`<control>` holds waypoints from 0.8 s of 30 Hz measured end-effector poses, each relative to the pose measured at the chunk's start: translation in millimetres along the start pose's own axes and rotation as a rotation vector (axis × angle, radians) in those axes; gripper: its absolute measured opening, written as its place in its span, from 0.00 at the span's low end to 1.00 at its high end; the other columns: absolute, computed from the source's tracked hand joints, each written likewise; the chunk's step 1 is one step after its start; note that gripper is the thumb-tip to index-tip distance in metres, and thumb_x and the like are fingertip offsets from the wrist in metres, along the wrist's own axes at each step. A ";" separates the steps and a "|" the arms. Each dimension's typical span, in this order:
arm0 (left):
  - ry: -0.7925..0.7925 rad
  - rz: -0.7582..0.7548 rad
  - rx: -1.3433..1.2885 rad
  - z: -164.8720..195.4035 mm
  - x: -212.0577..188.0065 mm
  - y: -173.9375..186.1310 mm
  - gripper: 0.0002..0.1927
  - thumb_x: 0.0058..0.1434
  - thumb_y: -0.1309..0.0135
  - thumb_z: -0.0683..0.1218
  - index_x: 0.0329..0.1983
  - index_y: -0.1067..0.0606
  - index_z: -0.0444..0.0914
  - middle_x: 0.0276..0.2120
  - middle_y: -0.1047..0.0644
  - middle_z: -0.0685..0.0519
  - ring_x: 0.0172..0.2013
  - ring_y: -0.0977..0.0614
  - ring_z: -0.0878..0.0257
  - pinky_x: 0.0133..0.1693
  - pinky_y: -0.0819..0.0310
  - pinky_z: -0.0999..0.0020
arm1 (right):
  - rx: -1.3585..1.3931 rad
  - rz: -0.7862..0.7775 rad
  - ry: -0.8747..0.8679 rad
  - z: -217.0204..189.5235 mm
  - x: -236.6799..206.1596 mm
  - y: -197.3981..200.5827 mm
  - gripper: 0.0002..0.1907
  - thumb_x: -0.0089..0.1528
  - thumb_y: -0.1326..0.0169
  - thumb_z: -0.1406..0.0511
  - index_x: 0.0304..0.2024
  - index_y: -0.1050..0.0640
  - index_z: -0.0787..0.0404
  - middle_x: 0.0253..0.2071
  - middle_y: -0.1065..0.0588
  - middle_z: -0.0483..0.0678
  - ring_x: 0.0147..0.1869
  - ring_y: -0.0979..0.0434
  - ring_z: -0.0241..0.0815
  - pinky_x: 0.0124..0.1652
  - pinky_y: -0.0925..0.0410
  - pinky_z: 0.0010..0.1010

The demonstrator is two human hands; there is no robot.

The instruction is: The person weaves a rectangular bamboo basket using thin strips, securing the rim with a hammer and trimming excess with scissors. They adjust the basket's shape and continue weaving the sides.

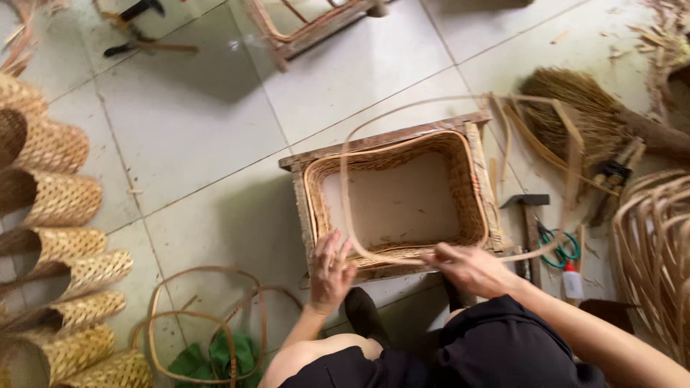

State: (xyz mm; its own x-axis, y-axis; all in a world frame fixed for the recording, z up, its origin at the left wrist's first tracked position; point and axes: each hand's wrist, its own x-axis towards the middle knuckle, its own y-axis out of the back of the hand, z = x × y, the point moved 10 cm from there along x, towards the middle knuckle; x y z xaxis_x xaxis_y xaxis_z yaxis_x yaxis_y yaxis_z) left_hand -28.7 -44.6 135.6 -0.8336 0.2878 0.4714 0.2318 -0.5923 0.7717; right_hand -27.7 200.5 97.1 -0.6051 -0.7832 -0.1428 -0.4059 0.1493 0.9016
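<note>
A rectangular woven rattan basket (471,183) sits inside a wooden frame mould (374,142) on the tiled floor. A long bent cane strip (343,165) loops over the basket from its near edge round to the right. My left hand (330,271) rests on the near left rim of the basket, fingers spread, touching the strip's end. My right hand (468,268) pinches the strip at the near rim, where it runs off to the right. My knees and a dark shoe (365,315) show below.
Woven lattice tubes (61,251) are stacked at the left. Cane hoops (201,323) lie over green cloth at bottom left. To the right lie a hammer (530,215), green-handled scissors (559,248), a small bottle (572,280), a straw broom (575,108) and a cane bundle (658,251). Another wooden frame (309,25) stands at the top.
</note>
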 end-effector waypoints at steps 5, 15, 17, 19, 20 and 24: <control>-0.043 -0.180 -0.006 -25.5 -15.9 19.0 0.16 0.62 0.40 0.46 0.53 0.19 0.39 0.55 0.20 0.51 0.63 0.26 0.50 0.64 0.33 0.55 | 0.057 -0.013 0.130 -43.5 48.2 -3.4 0.32 0.57 0.48 0.70 0.66 0.33 0.63 0.44 0.32 0.53 0.36 0.22 0.48 0.28 0.26 0.36; 0.001 -0.213 -0.097 -45.2 -19.4 8.6 0.08 0.56 0.35 0.42 0.40 0.19 0.40 0.45 0.19 0.55 0.60 0.23 0.54 0.66 0.33 0.55 | 0.070 -0.155 0.117 -53.7 74.5 -23.8 0.23 0.62 0.51 0.73 0.60 0.31 0.71 0.46 0.32 0.56 0.22 0.26 0.40 0.22 0.27 0.33; -0.003 -0.206 -0.088 -48.5 -20.8 9.0 0.09 0.56 0.35 0.42 0.40 0.19 0.39 0.45 0.19 0.55 0.60 0.23 0.54 0.67 0.35 0.54 | 0.060 -0.173 0.135 -55.4 79.7 -23.4 0.22 0.61 0.50 0.73 0.59 0.30 0.70 0.45 0.32 0.56 0.22 0.26 0.41 0.23 0.27 0.33; 0.012 -0.225 -0.092 -52.5 -23.3 7.5 0.09 0.56 0.36 0.42 0.40 0.19 0.39 0.44 0.19 0.54 0.59 0.23 0.55 0.67 0.35 0.54 | 0.049 -0.191 0.151 -56.8 86.2 -22.7 0.23 0.60 0.49 0.72 0.59 0.29 0.69 0.44 0.32 0.55 0.23 0.26 0.42 0.23 0.27 0.34; 0.019 -0.233 -0.094 -53.9 -24.7 6.7 0.09 0.56 0.36 0.41 0.40 0.19 0.39 0.43 0.19 0.54 0.59 0.23 0.55 0.67 0.35 0.54 | 0.055 -0.207 0.144 -56.4 89.8 -23.4 0.21 0.61 0.50 0.72 0.59 0.28 0.68 0.45 0.32 0.55 0.23 0.26 0.41 0.23 0.27 0.33; 0.011 -0.210 -0.056 -55.6 -30.2 9.7 0.08 0.57 0.36 0.42 0.40 0.19 0.38 0.43 0.19 0.53 0.59 0.22 0.55 0.68 0.36 0.54 | 0.112 -0.184 0.170 -51.7 101.7 -19.2 0.20 0.63 0.51 0.73 0.59 0.26 0.66 0.44 0.32 0.55 0.24 0.25 0.41 0.23 0.26 0.32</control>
State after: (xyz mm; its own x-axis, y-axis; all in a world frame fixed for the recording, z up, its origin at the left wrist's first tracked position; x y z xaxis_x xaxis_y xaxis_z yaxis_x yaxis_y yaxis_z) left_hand -29.1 -100.9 105.1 -0.8661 0.4017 0.2975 0.0239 -0.5612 0.8273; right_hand -46.1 86.8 86.4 -0.3943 -0.8922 -0.2203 -0.5770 0.0538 0.8150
